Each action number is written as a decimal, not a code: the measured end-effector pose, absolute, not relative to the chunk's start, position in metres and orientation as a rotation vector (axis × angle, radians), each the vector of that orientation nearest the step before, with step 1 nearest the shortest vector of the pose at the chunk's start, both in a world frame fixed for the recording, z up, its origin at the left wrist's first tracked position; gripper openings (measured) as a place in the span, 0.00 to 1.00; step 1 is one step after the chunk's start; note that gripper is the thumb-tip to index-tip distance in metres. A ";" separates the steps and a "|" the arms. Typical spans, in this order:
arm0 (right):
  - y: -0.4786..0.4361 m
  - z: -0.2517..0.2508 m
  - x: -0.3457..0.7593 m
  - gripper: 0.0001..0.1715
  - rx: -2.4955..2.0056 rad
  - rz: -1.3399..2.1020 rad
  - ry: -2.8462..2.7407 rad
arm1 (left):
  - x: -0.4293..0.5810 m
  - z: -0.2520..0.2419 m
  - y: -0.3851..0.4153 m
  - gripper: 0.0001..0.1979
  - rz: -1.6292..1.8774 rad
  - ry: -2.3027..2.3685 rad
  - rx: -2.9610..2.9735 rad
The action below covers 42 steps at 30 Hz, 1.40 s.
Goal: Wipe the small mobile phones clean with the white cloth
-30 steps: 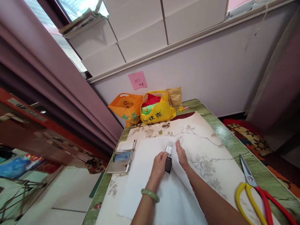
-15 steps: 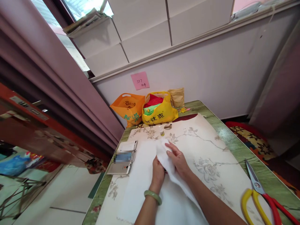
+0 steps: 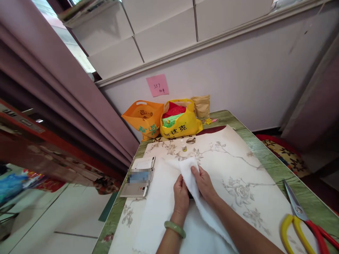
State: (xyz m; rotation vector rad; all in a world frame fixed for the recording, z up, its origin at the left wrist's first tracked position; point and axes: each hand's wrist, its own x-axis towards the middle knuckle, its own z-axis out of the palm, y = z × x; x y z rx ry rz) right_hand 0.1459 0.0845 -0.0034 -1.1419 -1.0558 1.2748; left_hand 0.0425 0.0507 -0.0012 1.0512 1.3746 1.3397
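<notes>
A white cloth sheet [image 3: 159,208] lies on the floral table cover [image 3: 238,165]. One flap of it [image 3: 189,176] is folded over a small dark object, which is almost fully hidden. My left hand [image 3: 181,195], with a green bangle on the wrist, is closed on the object and the cloth from the left. My right hand [image 3: 203,183] presses the folded flap down from the right, fingers pinching its edge.
Two phones [image 3: 139,178] lie at the left of the cloth. Yellow and red scissors [image 3: 302,220] rest at the right edge. An orange bag [image 3: 144,120], a yellow bag [image 3: 180,125], a brown packet [image 3: 201,106] and a small bottle [image 3: 182,146] stand at the far end.
One second ago the dark object lay uncovered between my hands. My right hand has since pulled the cloth flap over it, and both hands now hold the fold.
</notes>
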 end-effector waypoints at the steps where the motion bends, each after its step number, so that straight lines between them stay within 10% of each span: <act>1: 0.084 -0.003 0.146 0.24 -1.148 1.252 -1.122 | 0.043 -0.004 0.051 0.16 1.369 1.377 0.998; 18: 0.088 -0.013 0.147 0.36 -1.112 1.421 -0.672 | 0.036 -0.002 0.054 0.18 1.504 1.239 0.803; 25: 0.083 -0.007 0.144 0.42 -1.241 0.725 -1.120 | 0.032 -0.010 0.049 0.16 1.369 1.282 0.968; 31: 0.079 0.001 0.148 0.12 -1.221 0.480 -1.309 | 0.033 -0.008 0.051 0.16 1.368 1.361 0.973; 42: 0.083 0.001 0.152 0.16 -1.192 1.040 -1.113 | 0.040 0.003 0.050 0.19 1.280 1.220 1.073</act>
